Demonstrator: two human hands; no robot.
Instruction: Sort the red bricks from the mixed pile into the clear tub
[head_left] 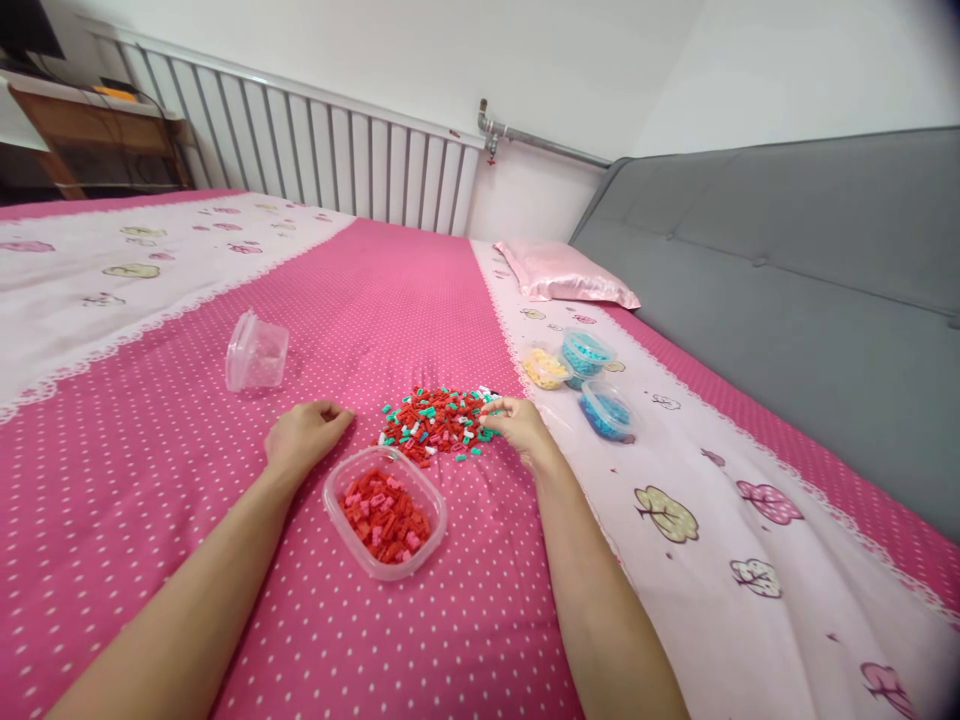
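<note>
Head: red, green, white pieces [435, 422]

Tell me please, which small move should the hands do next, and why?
The right hand could perhaps pinch a red piece from the mixed pile for the nearest open container. Its fingers are at the pile's edge, where red lies among green and white, and the container shows only red and pink pieces. Whether they hold one now, I cannot tell.
</note>
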